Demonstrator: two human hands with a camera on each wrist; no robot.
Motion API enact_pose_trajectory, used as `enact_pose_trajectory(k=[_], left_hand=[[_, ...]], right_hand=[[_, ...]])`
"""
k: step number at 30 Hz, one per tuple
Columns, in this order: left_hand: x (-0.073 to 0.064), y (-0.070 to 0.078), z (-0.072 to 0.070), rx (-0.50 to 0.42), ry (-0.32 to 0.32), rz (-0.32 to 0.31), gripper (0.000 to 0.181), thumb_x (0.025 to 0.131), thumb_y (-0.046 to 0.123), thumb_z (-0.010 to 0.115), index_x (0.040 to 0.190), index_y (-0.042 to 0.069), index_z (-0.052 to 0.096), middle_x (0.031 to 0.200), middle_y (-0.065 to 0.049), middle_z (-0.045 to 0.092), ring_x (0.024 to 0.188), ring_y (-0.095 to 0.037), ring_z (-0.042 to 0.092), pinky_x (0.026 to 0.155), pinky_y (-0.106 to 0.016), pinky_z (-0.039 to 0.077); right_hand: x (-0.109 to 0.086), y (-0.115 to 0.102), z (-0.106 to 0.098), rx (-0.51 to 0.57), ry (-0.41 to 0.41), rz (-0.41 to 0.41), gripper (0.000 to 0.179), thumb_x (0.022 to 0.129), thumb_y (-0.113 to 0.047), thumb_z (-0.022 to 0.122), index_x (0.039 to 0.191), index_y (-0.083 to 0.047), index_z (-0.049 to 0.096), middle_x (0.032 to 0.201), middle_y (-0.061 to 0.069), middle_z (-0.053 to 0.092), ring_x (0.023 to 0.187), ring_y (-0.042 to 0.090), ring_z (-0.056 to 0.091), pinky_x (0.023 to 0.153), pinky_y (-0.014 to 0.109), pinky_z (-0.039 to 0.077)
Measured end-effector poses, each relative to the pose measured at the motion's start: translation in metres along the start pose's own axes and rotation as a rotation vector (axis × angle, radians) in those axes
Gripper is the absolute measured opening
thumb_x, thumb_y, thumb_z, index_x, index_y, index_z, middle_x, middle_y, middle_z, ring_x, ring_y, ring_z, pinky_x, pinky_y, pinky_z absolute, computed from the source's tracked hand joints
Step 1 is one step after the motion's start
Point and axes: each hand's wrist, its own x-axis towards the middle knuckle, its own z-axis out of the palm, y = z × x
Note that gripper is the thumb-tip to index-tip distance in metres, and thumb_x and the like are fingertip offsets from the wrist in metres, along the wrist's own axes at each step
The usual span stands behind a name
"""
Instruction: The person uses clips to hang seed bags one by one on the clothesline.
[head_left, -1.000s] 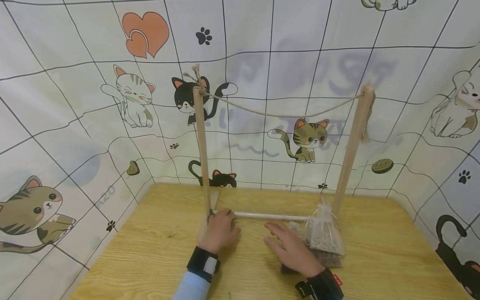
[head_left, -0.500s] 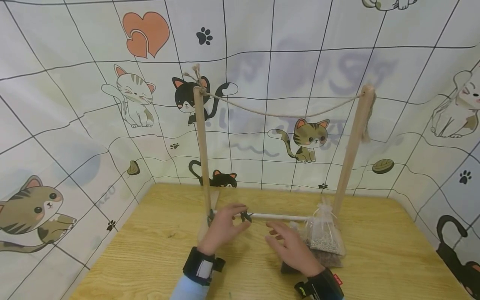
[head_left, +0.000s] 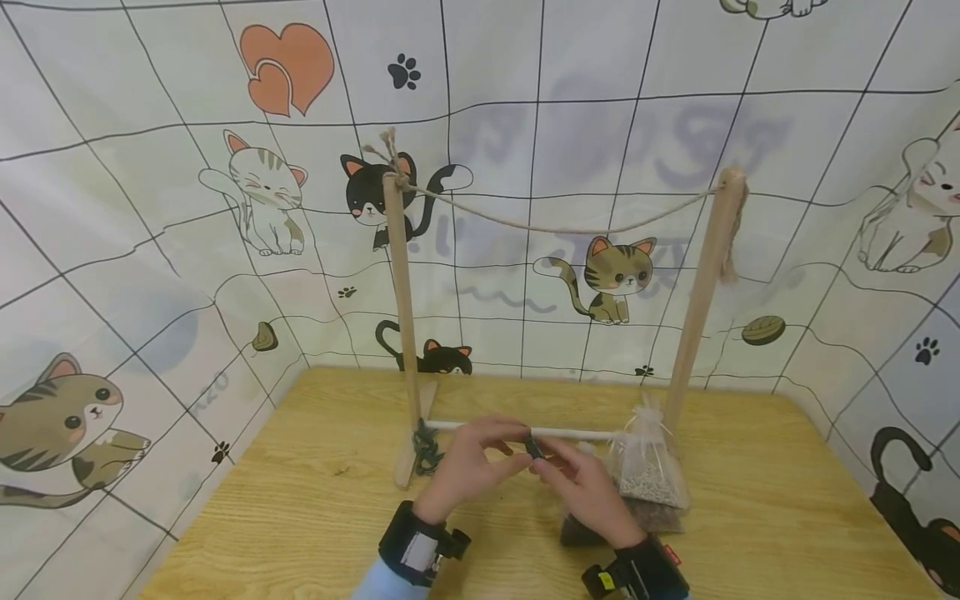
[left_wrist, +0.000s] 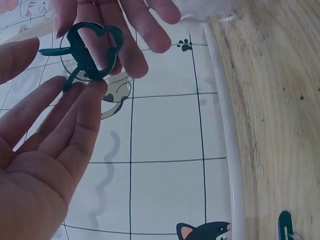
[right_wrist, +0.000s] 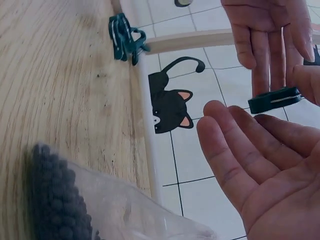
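A small dark-green plastic plant clip (head_left: 533,447) is between my two hands, above the tabletop. In the left wrist view the clip (left_wrist: 86,57) shows a scalloped loop and two prongs. My left hand (head_left: 474,463) pinches it between thumb and fingertips from the left. From the right, the thumb and fingers of my right hand (head_left: 592,493) close on its other side; that thumb meets the clip's end in the right wrist view. Several more green clips (head_left: 427,452) lie in a cluster at the foot of the left post.
Two wooden posts (head_left: 402,308) stand joined by a sagging twine (head_left: 540,227) on top and a white rod (head_left: 577,432) low down. Bags of white pellets (head_left: 648,483) and dark beads (right_wrist: 57,200) lie by the right post. A cat-print cloth (head_left: 495,292) hangs behind the table (head_left: 300,500).
My left hand has left the clip cluster and moved right with one clip, reaching my right hand. The right fingers have closed in on that clip.
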Motion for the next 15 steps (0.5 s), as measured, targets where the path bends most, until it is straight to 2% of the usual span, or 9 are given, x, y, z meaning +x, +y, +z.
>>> enact_pose_trajectory(k=[6, 11, 15], left_hand=[[0.001, 0.015, 0.001, -0.04, 0.0, -0.007, 0.029, 0.081, 0.014, 0.069, 0.107, 0.003, 0.066, 0.11, -0.012, 0.065, 0.095, -0.027, 0.062, 0.073, -0.036, 0.054], [0.003, 0.037, -0.005, -0.029, 0.02, -0.011, 0.032, 0.079, 0.008, 0.069, 0.11, 0.001, 0.062, 0.105, -0.018, 0.065, 0.092, -0.032, 0.063, 0.073, -0.039, 0.053], [0.003, 0.045, -0.008, 0.004, 0.037, -0.039, 0.041, 0.077, 0.011, 0.072, 0.115, 0.004, 0.058, 0.103, -0.017, 0.065, 0.09, -0.032, 0.063, 0.073, -0.038, 0.053]], right_hand=[[0.0, 0.0, -0.001, 0.034, -0.016, -0.027, 0.04, 0.094, -0.027, 0.052, 0.132, -0.016, 0.05, 0.104, 0.01, 0.063, 0.091, 0.027, 0.064, 0.078, 0.037, 0.052], [0.001, -0.005, 0.001, -0.02, 0.077, -0.012, 0.038, 0.088, -0.033, 0.06, 0.125, -0.025, 0.056, 0.102, 0.001, 0.063, 0.088, 0.017, 0.063, 0.076, 0.032, 0.052], [0.001, -0.009, 0.005, -0.089, 0.153, -0.045, 0.037, 0.085, -0.036, 0.064, 0.12, -0.028, 0.058, 0.103, -0.006, 0.063, 0.089, 0.01, 0.062, 0.075, 0.03, 0.052]])
